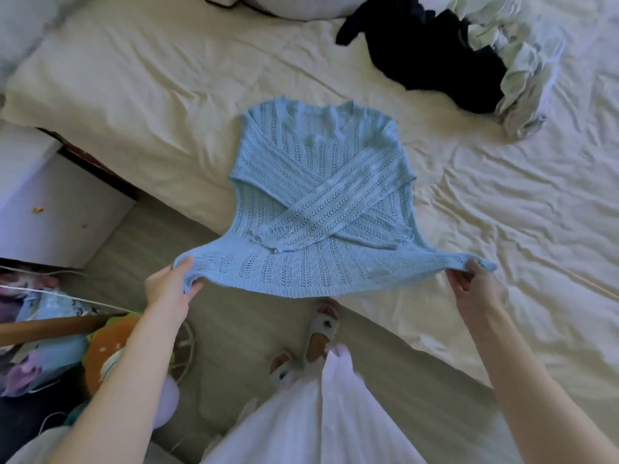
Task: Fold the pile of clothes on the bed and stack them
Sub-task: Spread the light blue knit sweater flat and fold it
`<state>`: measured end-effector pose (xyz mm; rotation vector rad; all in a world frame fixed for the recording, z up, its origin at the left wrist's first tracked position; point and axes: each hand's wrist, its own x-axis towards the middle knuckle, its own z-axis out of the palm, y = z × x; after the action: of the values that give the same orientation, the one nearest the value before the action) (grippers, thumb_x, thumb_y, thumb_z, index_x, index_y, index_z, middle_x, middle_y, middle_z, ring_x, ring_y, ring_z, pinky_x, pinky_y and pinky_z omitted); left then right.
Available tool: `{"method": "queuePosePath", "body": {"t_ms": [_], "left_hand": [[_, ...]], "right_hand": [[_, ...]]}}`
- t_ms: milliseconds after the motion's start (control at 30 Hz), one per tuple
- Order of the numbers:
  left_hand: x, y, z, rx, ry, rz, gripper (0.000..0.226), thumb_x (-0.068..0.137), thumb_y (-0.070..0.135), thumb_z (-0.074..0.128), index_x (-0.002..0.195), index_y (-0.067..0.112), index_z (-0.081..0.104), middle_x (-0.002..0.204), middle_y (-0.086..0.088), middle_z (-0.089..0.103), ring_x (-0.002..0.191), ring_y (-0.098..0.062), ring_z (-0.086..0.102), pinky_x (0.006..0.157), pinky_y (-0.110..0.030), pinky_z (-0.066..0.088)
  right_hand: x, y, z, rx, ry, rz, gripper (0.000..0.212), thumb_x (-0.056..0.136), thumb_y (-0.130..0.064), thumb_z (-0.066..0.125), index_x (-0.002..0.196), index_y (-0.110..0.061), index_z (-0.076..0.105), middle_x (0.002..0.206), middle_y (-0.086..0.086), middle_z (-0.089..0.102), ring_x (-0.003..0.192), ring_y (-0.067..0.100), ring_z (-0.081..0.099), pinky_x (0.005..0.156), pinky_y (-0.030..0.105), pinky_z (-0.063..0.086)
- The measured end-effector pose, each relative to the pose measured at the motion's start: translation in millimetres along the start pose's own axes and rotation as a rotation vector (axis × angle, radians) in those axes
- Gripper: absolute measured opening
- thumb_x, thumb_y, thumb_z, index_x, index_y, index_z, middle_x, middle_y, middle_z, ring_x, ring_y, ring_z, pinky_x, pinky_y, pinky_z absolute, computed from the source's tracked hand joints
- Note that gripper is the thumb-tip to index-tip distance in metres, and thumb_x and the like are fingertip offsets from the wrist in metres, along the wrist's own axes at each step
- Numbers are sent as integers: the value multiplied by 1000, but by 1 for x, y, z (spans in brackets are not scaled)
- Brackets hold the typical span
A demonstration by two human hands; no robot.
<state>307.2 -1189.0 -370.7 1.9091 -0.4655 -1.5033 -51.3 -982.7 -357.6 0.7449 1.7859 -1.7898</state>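
A light blue knitted sweater (318, 195) lies flat on the cream bed sheet (150, 95), its two sleeves crossed over the front. Its hem is lifted off the bed's near edge and stretched wide. My left hand (170, 286) pinches the hem's left corner, thumb on top. My right hand (475, 283) pinches the hem's right corner. At the back right of the bed lies a loose pile of clothes: a dark navy garment (435, 58) and pale white-green ones (526, 82).
White pillows (20, 25) lie at the far left of the bed. A white cabinet (43, 209) stands left of the bed, with colourful plush toys and bags (67, 356) on the floor below. My sandalled feet (318, 339) stand by the bed's edge.
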Motion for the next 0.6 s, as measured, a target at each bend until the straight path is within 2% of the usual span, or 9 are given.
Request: {"method": "queuePosePath", "body": {"t_ms": [100,200,267,300,367,467,533,600], "left_hand": [[12,40,34,-41,-20,58,5,87,1,62,84,2,58,84,-8,62,79,-19,63,85,-38,51],[31,80,74,-72,-49,106,11,87,2,62,78,7,57,83,-7,61,80,-20,63,84,-38,51],[46,103,103,-94,-57,135,11,88,3,62,79,7,57,85,-6,61,78,-17,63,80,-37,52],[55,113,118,-108,-52,146,11,88,3,61,79,7,57,85,-6,61,77,-16,63,78,-36,52],[79,131,150,-143,-57,159,10,90,4,59,81,7,55,87,-5,60,79,-15,62,81,-36,52],[121,152,196,-157,-117,145,8,95,7,51,87,9,52,92,-4,57,93,-17,59,80,-31,54],[147,164,225,-165,-118,139,6,95,7,50,90,8,52,95,-6,57,92,-16,59,75,-28,56],[170,172,251,-208,-80,127,5,93,4,53,88,4,53,92,-7,58,81,-14,62,79,-28,56]], "right_hand": [[16,-29,38,45,-16,-55,12,92,0,52,82,-7,51,84,12,58,79,21,62,87,37,53],[39,-52,75,112,-53,-63,5,91,-2,54,96,-4,53,103,20,60,85,18,61,78,28,56],[57,-66,108,175,-111,-13,7,92,-5,52,87,-9,53,110,21,60,84,12,58,89,26,51],[67,-71,126,177,-103,3,10,92,-5,53,84,-10,52,101,17,62,82,13,59,94,29,49],[92,-83,162,161,-85,-18,1,92,-5,53,93,-5,53,84,8,59,72,13,63,86,28,53],[130,-94,219,150,-142,7,10,94,-7,51,104,-7,49,79,4,56,54,6,63,59,20,55],[153,-97,255,150,-168,13,10,95,-7,49,105,-8,48,80,5,56,62,8,62,57,22,55],[176,-99,289,138,-176,14,13,96,-6,47,109,-8,45,80,5,54,67,10,59,57,21,55]]}}
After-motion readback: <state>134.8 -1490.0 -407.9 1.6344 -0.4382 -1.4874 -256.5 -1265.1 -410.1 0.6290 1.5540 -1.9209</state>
